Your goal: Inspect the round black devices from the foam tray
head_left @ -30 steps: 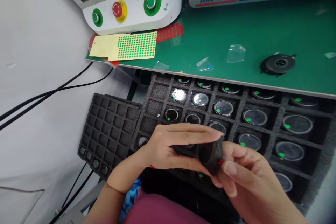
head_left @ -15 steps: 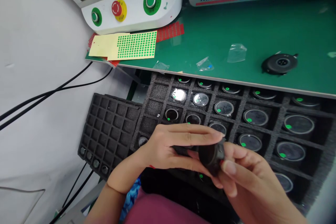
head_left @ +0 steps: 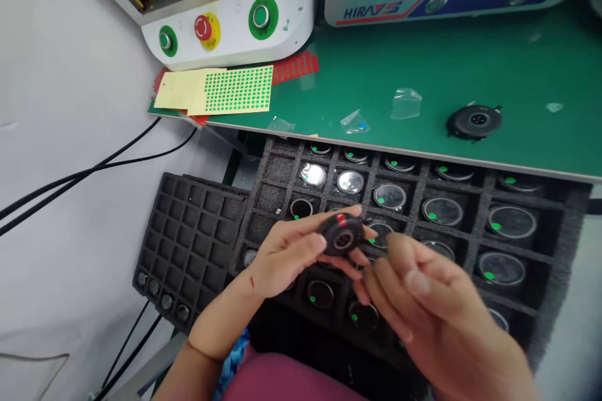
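Observation:
My left hand (head_left: 291, 254) pinches a small round black part (head_left: 343, 237) with a red tab on its rim, held up over the black foam tray (head_left: 277, 169). The part's flat face with a centre ring points toward me. My right hand (head_left: 423, 301) is just right of and below the part, fingers loosely curled and blurred, with nothing visible in them. The tray's cells below hold several round glass-faced parts (head_left: 390, 196) marked with green dots.
A second foam tray (head_left: 188, 225) with small cells lies to the left. On the green bench (head_left: 423, 62) lie a black round part (head_left: 473, 121), small clear bags (head_left: 405, 103), and a green-dot sticker sheet (head_left: 237, 89). A machine with buttons (head_left: 203, 27) stands behind.
The part was held between both hands edge-on; now the left hand alone holds it, raised and turned face toward me. The right hand has come off it. The view shifted slightly.

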### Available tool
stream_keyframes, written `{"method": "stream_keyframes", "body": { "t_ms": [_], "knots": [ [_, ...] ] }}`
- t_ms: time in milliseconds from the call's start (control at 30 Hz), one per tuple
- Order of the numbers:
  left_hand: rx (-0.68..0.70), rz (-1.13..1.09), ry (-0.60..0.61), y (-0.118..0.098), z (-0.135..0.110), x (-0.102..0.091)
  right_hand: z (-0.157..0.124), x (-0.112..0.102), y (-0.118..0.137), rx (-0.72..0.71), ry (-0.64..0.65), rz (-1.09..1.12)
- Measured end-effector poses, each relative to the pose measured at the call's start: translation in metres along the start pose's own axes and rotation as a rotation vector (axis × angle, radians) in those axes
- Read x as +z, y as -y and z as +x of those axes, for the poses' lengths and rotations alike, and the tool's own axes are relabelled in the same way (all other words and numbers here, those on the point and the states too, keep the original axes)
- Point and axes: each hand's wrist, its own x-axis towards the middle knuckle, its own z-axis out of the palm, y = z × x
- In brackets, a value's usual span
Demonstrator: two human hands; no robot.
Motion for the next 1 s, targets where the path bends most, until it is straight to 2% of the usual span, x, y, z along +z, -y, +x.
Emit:
{"method": "stream_keyframes", "body": {
  "t_ms": [67, 133, 167, 233, 367, 500, 633, 800, 1000],
  "knots": [
    [-0.029, -0.161, -0.054, -0.001, -0.002, 0.005, 0.000, -0.005, -0.002, -0.141, -0.132, -0.024],
    [0.006, -0.194, -0.095, 0.001, -0.003, 0.008, 0.000, -0.007, -0.008, -0.259, -0.259, -0.067],
    [0.023, -0.175, -0.116, 0.003, -0.004, 0.010, 0.000, -0.007, -0.011, -0.292, -0.287, -0.093],
    [0.032, -0.100, -0.156, 0.009, -0.004, 0.012, 0.000, -0.004, -0.018, -0.304, -0.262, -0.137],
    [0.034, 0.112, -0.200, 0.014, -0.006, 0.018, -0.001, 0.006, -0.025, -0.237, -0.114, -0.161],
    [0.053, 0.458, -0.178, 0.009, -0.008, 0.021, -0.001, 0.011, -0.025, -0.198, -0.080, -0.163],
    [0.099, 0.761, -0.112, 0.002, -0.008, 0.023, 0.001, 0.013, -0.023, -0.209, -0.084, -0.150],
    [0.316, 1.072, -0.017, 0.003, -0.005, 0.024, 0.002, 0.015, -0.023, -0.216, -0.139, -0.049],
    [0.357, 1.371, 0.051, 0.010, -0.004, 0.025, 0.004, 0.024, -0.029, -0.258, -0.263, 0.085]
  ]
}}
